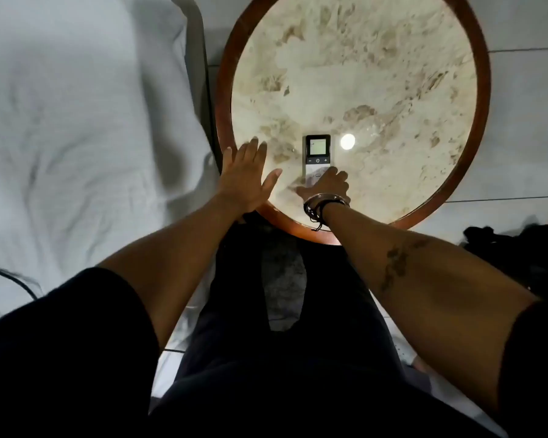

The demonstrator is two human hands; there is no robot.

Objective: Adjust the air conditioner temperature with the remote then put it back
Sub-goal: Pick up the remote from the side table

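The white remote [317,151], with a dark screen and a row of buttons under it, lies flat on the round marble table [377,74] near its front edge. My right hand [326,186], bracelets on the wrist, has its fingers curled around the remote's lower end, which they hide. My left hand [246,175] hovers flat to the left of the remote with its fingers spread and holds nothing.
The table has a brown wooden rim [483,90]. A bright light reflection [347,141] sits just right of the remote. A bed with white sheets [76,121] fills the left side. Dark clothing [519,248] lies on the tiled floor at the right.
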